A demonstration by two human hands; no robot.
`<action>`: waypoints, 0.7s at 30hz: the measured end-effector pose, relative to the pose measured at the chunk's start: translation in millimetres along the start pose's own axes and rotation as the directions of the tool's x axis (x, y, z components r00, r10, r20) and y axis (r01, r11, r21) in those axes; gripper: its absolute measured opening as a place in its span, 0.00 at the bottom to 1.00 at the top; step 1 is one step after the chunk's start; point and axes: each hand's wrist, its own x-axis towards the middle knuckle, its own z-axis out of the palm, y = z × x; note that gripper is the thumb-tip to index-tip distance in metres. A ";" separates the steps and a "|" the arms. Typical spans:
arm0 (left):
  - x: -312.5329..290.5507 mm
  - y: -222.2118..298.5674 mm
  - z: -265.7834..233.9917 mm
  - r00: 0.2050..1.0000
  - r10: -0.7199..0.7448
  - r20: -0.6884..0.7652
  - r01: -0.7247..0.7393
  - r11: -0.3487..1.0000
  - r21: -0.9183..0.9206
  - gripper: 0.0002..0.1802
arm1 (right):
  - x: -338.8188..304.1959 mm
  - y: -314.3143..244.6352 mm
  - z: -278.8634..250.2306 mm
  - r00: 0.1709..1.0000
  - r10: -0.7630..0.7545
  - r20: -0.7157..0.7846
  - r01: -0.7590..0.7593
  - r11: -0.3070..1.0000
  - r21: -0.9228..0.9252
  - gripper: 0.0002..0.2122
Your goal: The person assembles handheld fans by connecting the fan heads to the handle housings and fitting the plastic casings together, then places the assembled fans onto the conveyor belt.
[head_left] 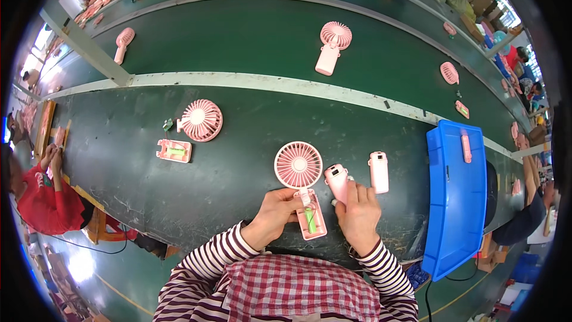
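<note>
My left hand (275, 217) is closed on a pink handheld fan (298, 165), near the joint of its round head and handle. The handle half (317, 225) lies open below the head, and a green battery (310, 219) shows inside. To the right, my right hand (360, 214) has its fingers wrapped round a pink handle cover (336, 180) tilted on the table; its lower part is hidden by the fingers. Another pink handle cover (379, 173) stands just beyond that hand, apart from it.
A second opened fan (201, 120) with its battery-holding handle (174, 150) lies at left. The blue tray (438, 197) at right holds one pink piece (466, 148). Past a pale rail (268, 83), a green conveyor belt (238, 42) carries several fans. A person in red (44, 203) sits at left.
</note>
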 end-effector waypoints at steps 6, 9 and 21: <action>1.6 -0.2 -4.0 1.000 0.007 0.009 -0.006 0.999 -0.043 0.13 | 3.9 -3.6 -9.5 0.995 0.088 -0.041 -0.082 0.989 0.122 0.23; -0.9 2.7 -1.8 1.000 -0.014 -0.002 0.014 0.996 -0.085 0.15 | -0.6 -16.3 -32.9 0.993 0.108 0.038 -0.113 0.974 0.196 0.24; -1.6 4.6 -3.2 0.999 -0.043 0.034 0.048 0.980 -0.194 0.24 | -0.1 -55.2 -43.1 0.969 -0.074 0.236 -0.001 0.953 0.303 0.25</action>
